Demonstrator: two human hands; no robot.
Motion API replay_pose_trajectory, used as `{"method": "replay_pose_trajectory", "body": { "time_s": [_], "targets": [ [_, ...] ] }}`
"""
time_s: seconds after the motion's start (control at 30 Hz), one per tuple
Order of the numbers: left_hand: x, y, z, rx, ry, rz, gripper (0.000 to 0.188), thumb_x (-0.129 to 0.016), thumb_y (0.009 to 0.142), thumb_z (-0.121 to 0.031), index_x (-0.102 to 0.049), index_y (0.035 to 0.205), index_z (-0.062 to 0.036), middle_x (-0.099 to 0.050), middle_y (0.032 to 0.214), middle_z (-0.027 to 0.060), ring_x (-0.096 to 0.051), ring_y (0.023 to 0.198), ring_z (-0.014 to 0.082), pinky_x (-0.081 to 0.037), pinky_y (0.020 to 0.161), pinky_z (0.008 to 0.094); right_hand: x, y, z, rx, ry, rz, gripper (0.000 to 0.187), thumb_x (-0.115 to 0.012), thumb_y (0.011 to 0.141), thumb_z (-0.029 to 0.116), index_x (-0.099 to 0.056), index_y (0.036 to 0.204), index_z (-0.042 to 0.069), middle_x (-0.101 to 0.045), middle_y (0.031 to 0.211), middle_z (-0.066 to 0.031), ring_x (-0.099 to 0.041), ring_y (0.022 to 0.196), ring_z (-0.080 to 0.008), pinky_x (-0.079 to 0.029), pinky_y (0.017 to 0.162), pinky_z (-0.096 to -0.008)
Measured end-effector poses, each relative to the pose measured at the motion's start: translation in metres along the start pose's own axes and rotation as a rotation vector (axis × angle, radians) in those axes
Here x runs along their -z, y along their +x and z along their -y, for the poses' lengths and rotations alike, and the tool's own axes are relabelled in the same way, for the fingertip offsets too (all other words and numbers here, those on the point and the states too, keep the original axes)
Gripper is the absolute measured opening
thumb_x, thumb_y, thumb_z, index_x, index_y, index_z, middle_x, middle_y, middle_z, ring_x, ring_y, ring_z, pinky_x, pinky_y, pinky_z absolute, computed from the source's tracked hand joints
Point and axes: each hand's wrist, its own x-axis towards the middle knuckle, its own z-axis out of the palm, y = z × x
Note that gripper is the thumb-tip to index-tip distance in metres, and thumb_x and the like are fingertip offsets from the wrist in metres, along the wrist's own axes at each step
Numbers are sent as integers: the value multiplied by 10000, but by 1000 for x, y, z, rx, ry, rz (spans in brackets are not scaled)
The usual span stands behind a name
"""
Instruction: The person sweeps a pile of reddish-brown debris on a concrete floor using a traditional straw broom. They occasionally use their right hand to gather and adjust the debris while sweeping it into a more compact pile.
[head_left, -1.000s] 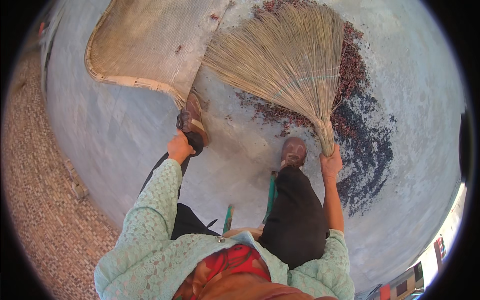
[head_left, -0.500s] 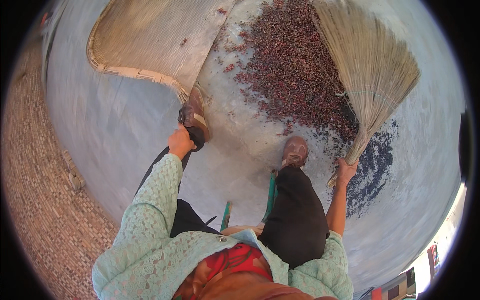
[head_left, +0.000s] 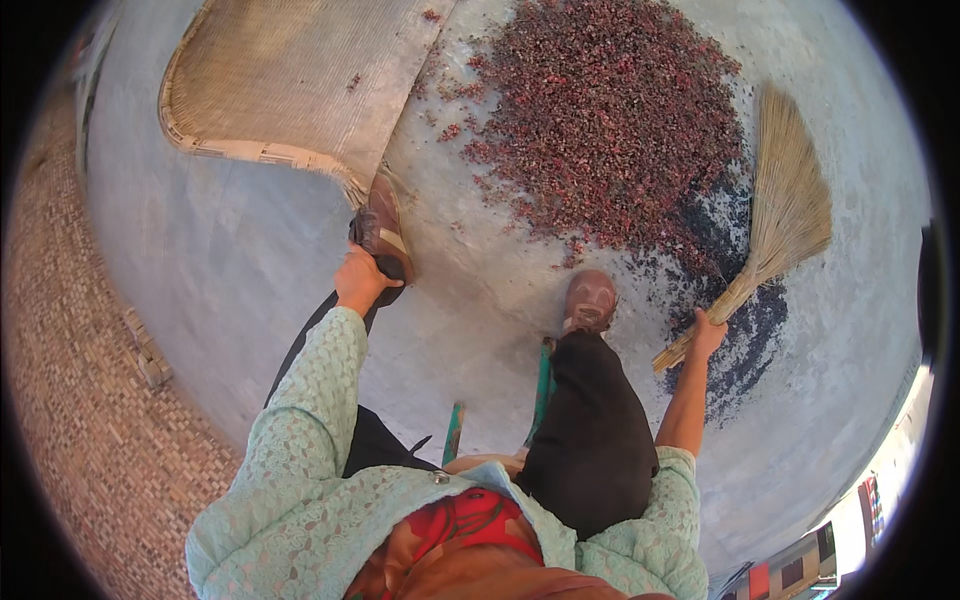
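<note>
My right hand (head_left: 708, 332) is closed round the handle of a straw broom (head_left: 788, 190), its bristles fanned toward the far right. Just left of the broom lies a heap of small reddish-brown husks (head_left: 610, 120), with a spread of tiny black grains (head_left: 745, 345) at its near right side and under the broom handle. My left hand (head_left: 362, 278) is closed low by my left brown shoe (head_left: 380, 225); what its fingers grip is hidden. Beyond that shoe, a woven bamboo tray (head_left: 280, 90) lies on the floor, its near corner beside the toe.
My right shoe (head_left: 591, 300) stands near the heap's near edge. Between my legs show green legs of a low seat (head_left: 541, 388). Grey concrete floor (head_left: 250, 240) surrounds everything, with a brick-patterned surface (head_left: 110, 430) to the left. Stray husks (head_left: 450, 132) lie between tray and heap.
The broom has swung off the heap to the right, its bristles now narrower and lower in view, uncovering husks and black grains. My right hand has shifted slightly right; my left hand stays nearly still.
</note>
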Motion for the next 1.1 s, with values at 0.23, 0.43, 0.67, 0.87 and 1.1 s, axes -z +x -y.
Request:
{"method": "replay_pose_trajectory", "body": {
  "time_s": [0.23,0.43,0.67,0.87,1.1],
  "targets": [
    [-6,8,1,92,-70,55,1280,-901,474,-514,-269,1391,116,-601,1135,172,-657,974,268,-541,806,348,-46,-34,102,793,-555,-98,751,-773,729,315,-427,1353,81,-454,1290,-172,-443,1189,-375,-430,942,-452],
    [-9,10,0,88,-2,39,1245,-894,500,-507,-276,1395,99,-586,1163,169,-641,1012,279,-532,831,347,-128,-81,183,672,-542,234,807,-706,755,557,-387,1412,213,-365,1370,-176,-484,1178,-373,-488,865,-492],
    [-12,11,8,70,-118,40,1137,-904,493,-469,-351,1318,84,-593,1136,183,-640,1006,301,-528,833,355,-181,-114,265,981,-631,312,740,-709,762,539,-454,1371,205,-336,1363,-190,-545,1066,-372,-543,752,-482],
    [-6,9,3,64,-144,15,985,-920,478,-431,-424,1179,51,-605,1094,191,-640,1002,322,-528,828,371,-216,-139,303,1120,-626,520,660,-712,805,374,-416,1361,177,-358,1315,-205,-580,990,-358,-566,702,-437],
    [-4,9,-1,97,-112,39,1033,-917,475,-448,-412,1221,57,-605,1109,186,-641,1009,310,-529,829,374,-196,-148,293,1264,-395,506,594,-704,790,443,-491,1321,283,-415,1312,-164,-549,1050,-327,-550,741,-440]
  ]
}}
